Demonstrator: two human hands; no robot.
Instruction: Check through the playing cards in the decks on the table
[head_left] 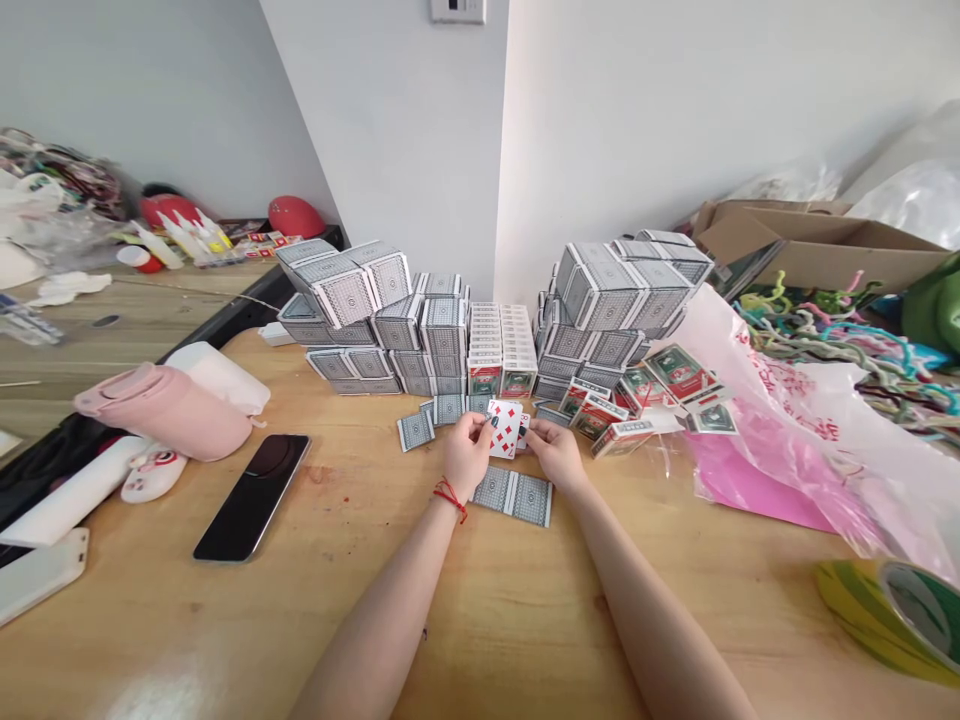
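My left hand (469, 448) pinches a seven of diamonds playing card (505, 430), face toward me. Partly behind it, another red-marked card (523, 424), which looks like an eight, is pinched in my right hand (555, 450). Just below the hands, patterned grey card backs (513, 495) lie side by side on the table. More face-down cards (417, 431) rest to the left of my left hand. Beyond the hands rise a left block of stacked card decks (345, 300), a right block of decks (607, 300) and, between them, rows of boxed cards (501, 335).
Loose card boxes (600, 412) lean right of my right hand, beside pink and white plastic film (757, 440). A black phone (253, 498) and a pink bottle (169, 410) lie left. A yellow tape roll (862, 610) sits near right; a cardboard box (825, 245) stands behind.
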